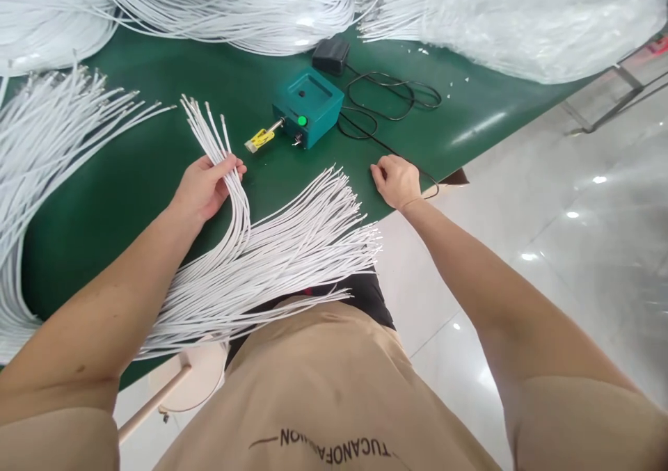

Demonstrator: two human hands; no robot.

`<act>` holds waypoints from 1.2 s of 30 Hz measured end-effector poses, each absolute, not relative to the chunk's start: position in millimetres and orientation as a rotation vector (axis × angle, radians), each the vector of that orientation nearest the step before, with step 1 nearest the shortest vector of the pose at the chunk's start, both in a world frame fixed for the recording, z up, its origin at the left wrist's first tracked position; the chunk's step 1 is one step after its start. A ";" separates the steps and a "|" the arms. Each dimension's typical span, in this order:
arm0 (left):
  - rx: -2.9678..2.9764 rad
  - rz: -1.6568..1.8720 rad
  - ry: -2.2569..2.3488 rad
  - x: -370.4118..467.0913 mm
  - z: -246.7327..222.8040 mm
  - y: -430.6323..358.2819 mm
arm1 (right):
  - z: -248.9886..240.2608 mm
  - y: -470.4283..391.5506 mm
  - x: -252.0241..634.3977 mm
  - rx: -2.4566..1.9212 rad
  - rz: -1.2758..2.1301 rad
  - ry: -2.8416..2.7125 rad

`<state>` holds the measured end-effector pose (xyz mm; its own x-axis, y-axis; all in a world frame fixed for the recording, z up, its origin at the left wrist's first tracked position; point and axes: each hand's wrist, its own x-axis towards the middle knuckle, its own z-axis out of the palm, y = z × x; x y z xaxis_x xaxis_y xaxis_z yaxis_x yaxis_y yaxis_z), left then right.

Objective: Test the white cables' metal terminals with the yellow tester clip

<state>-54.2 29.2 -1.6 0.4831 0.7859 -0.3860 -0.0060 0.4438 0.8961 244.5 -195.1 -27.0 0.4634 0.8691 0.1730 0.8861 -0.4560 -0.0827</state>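
Head view shows us first our own tan shirt and both forearms reaching out over the edge of the green table. Nearest to us, a fan of cut white wires lies flat with its ends spread toward our right and its near part hanging off the table edge over our lap, which keeps each tip separate and easy to pick out.

Our left hand is closed around a small bunch of wires drawn up from that fan, thumb and fingers clamped on the strands so that their tips stand together and point away from us, toward the tool ahead. Our right hand rests on the table near the edge, fingers loosely curled and holding nothing we can make out; it lies just beside a black cable.

Beyond the hands sits a small teal box with a green button and a yellow-tipped nozzle facing the held bunch, within easy reach. Behind it lies a black adapter. More loose wire ends sweep in from the left, and at the far edge are heaped white coils and a clear plastic bag.
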 end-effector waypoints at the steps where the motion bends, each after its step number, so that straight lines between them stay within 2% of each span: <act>1: 1.002 0.604 0.948 -54.1 -1.0 28.4 | -27.2 -195.4 243.8 -2.553 -0.165 -1.525; 29: 1.035 0.765 1.012 -43.9 -3.4 11.1 | -25.6 -195.1 240.1 -2.505 -0.078 -1.419; 33: 1.012 0.788 0.982 -48.0 -7.4 15.2 | -2.4 -196.3 231.5 -2.392 0.095 -1.240; 36: 1.004 0.811 0.938 -50.7 -9.9 18.0 | 33.7 -220.8 192.5 -2.052 0.216 -1.189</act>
<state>-50.7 18.0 -9.9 0.3812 0.8873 -0.2597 -0.1295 0.3294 0.9353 192.5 -220.8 33.7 0.5557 0.8047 0.2091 0.6794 -0.2946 -0.6720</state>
